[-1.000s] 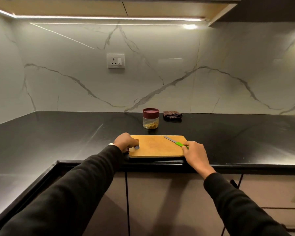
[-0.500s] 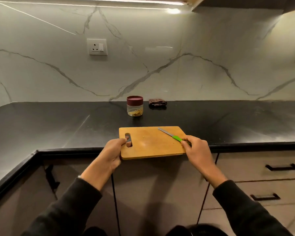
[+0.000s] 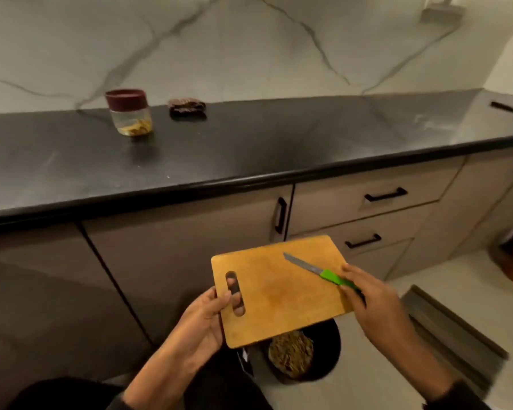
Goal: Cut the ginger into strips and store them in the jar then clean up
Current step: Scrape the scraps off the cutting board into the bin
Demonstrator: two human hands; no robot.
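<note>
We see the black tabletop (image 3: 249, 155) mostly bare, with only two things in the way, both near the back wall: a jar (image 3: 130, 113) with a dark red lid, and just to its right, apart from it, a dark cloth (image 3: 187, 108). The wide front strip of the surface lies open to a reach from our side. Below the edge, the cutting board (image 3: 282, 291) carried in both hands, with a knife (image 3: 320, 272) lying on it, covers most of the dark bin (image 3: 323, 359) on the floor, leaving only its near and right part open from above.
</note>
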